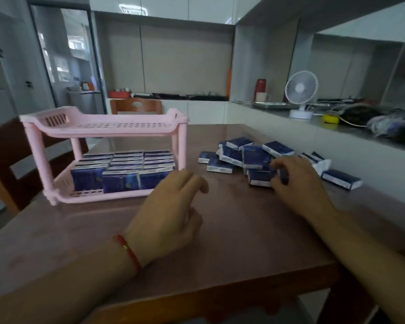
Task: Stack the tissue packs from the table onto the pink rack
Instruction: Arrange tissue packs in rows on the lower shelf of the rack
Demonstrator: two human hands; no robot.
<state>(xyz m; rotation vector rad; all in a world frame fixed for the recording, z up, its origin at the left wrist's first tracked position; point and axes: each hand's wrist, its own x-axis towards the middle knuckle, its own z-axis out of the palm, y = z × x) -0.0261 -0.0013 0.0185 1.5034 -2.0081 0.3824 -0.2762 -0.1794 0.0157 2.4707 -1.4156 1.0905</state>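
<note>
Tissue packs (124,170) already fill the lower shelf of the pink rack (103,127) in standing rows, while I count roughly a dozen loose ones (255,157) heaped on the table (232,230) to its right, so I judge the job about half done with the bare top shelf left to load. My right hand (297,181) is curled over the nearest pack (260,178) (whether it truly grips I cannot tell), and my left hand (171,213) hovers loosely curled and holding nothing beside the rack. A white fan (301,94) and cable clutter sit on the counter, well apart; nothing blocks the path.
</note>
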